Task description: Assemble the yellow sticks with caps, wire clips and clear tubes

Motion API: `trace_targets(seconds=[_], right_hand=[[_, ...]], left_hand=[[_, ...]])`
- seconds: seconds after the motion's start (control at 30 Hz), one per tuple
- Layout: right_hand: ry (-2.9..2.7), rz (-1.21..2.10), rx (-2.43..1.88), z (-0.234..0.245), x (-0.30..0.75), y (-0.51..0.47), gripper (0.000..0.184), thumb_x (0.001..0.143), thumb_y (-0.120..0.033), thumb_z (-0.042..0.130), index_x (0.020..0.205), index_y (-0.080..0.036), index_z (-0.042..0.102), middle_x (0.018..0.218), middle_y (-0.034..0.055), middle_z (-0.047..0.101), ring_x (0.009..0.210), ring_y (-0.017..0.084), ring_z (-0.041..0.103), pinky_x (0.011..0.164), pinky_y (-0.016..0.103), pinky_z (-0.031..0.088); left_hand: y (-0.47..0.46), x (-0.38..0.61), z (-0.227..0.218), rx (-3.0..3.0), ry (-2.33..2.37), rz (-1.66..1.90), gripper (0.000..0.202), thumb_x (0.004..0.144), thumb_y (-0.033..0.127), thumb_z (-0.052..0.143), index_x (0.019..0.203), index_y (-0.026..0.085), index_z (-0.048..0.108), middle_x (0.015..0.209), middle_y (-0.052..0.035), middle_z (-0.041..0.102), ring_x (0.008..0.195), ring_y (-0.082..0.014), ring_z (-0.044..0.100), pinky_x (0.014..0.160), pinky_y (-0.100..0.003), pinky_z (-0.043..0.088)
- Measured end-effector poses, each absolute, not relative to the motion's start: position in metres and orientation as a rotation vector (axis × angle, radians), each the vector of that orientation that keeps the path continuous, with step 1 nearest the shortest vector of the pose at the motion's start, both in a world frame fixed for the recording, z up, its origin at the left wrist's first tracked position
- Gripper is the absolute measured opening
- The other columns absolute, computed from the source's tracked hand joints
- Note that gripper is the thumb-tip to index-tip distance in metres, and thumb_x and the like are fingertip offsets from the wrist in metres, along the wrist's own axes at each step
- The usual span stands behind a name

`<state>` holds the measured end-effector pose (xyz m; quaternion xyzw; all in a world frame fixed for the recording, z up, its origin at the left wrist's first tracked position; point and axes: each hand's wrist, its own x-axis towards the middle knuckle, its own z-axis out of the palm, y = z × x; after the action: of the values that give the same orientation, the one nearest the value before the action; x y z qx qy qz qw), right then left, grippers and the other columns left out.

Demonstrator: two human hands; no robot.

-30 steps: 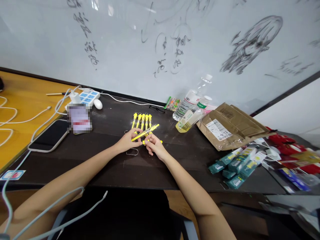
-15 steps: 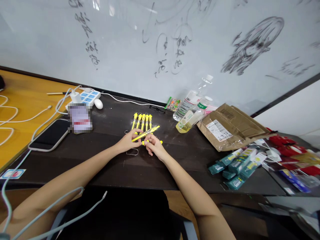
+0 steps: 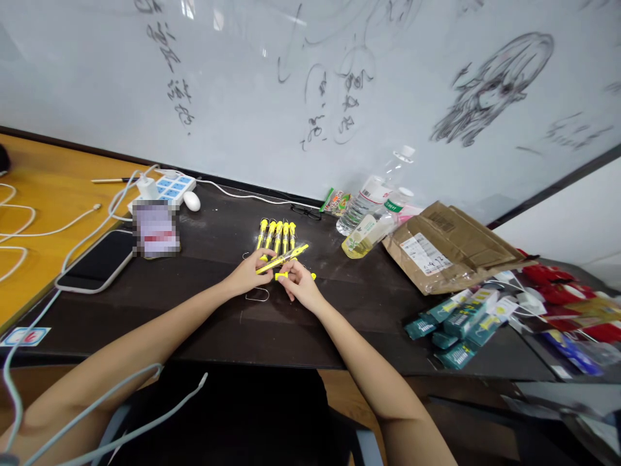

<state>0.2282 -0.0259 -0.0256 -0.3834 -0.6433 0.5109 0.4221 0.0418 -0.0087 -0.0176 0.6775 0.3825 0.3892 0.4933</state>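
Observation:
My left hand (image 3: 250,275) pinches a yellow pen-like tool (image 3: 286,256) that slants up to the right above the dark table (image 3: 213,317). Close beside it, my right hand (image 3: 301,290) has its fingers closed on a small yellow piece (image 3: 281,276) just under the tool. Behind both hands lies a neat row of several matching yellow tools (image 3: 277,234). A thin bent wire (image 3: 257,296) rests on the table below my left hand.
A phone (image 3: 97,260), a blurred card (image 3: 156,228) and a power strip (image 3: 167,189) lie at the left, with white cables. Plastic bottles (image 3: 369,210), a cardboard parcel (image 3: 446,246), teal packets (image 3: 458,320) and red packs (image 3: 557,272) fill the right. A whiteboard stands behind.
Almost nothing has moved; my right hand's fingers have shifted slightly on the small yellow piece under the tool, and the view has drifted a little.

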Motion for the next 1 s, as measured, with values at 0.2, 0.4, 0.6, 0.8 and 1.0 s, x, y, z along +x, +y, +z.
trace_targets(seconds=[0.2, 0.4, 0.6, 0.8, 1.0], right_hand=[[-1.654, 0.981, -1.09, -0.017, 0.237, -0.027, 0.019, 0.086, -0.039, 0.051, 0.081, -0.021, 0.048, 0.067, -0.0041, 0.046, 0.046, 0.006, 0.037, 0.042, 0.019, 0.033], [-1.95, 0.708, -1.175, -0.023, 0.232, -0.031, 0.019, 0.078, -0.035, 0.062, 0.093, -0.023, 0.06, 0.059, -0.005, 0.044, 0.052, 0.01, 0.037, 0.054, 0.023, 0.035], [-1.96, 0.632, -1.149, -0.019, 0.231, -0.03, 0.016, 0.079, -0.033, 0.061, 0.09, -0.023, 0.067, 0.076, 0.0004, 0.063, 0.055, 0.012, 0.046, 0.06, 0.025, 0.039], [-2.02, 0.66, -1.24, 0.013, 0.293, -0.02, 0.018, 0.08, -0.034, 0.059, 0.088, -0.019, 0.067, 0.088, 0.0034, 0.068, 0.075, 0.016, 0.059, 0.071, 0.027, 0.043], [-2.196, 0.761, -1.516, 0.015, 0.337, -0.015, 0.012, 0.074, -0.026, 0.061, 0.079, -0.016, 0.067, 0.076, 0.0019, 0.067, 0.068, 0.014, 0.057, 0.064, 0.024, 0.04]], left_hand=[[-0.006, 0.038, -0.013, 1.579, 0.938, 0.997, 0.051, 0.068, 0.023, 0.064, 0.115, 0.016, 0.046, 0.072, 0.0028, 0.061, 0.063, -0.0098, 0.056, 0.065, -0.023, 0.043], [-0.006, 0.039, -0.015, 1.595, 0.904, 0.96, 0.052, 0.067, 0.024, 0.064, 0.115, 0.017, 0.046, 0.07, 0.0032, 0.06, 0.063, -0.0105, 0.057, 0.064, -0.023, 0.042], [-0.008, 0.041, -0.019, 1.634, 0.907, 0.933, 0.051, 0.069, 0.027, 0.066, 0.115, 0.017, 0.047, 0.076, 0.0012, 0.063, 0.066, -0.0117, 0.058, 0.066, -0.024, 0.043], [-0.009, 0.038, -0.012, 1.727, 1.04, 1.026, 0.04, 0.076, 0.036, 0.065, 0.11, 0.019, 0.053, 0.078, 0.0003, 0.064, 0.074, -0.0148, 0.06, 0.074, -0.027, 0.044], [-0.011, 0.036, -0.009, 1.741, 1.116, 1.062, 0.035, 0.079, 0.039, 0.062, 0.108, 0.02, 0.055, 0.082, -0.0012, 0.065, 0.079, -0.0172, 0.062, 0.076, -0.029, 0.045]])
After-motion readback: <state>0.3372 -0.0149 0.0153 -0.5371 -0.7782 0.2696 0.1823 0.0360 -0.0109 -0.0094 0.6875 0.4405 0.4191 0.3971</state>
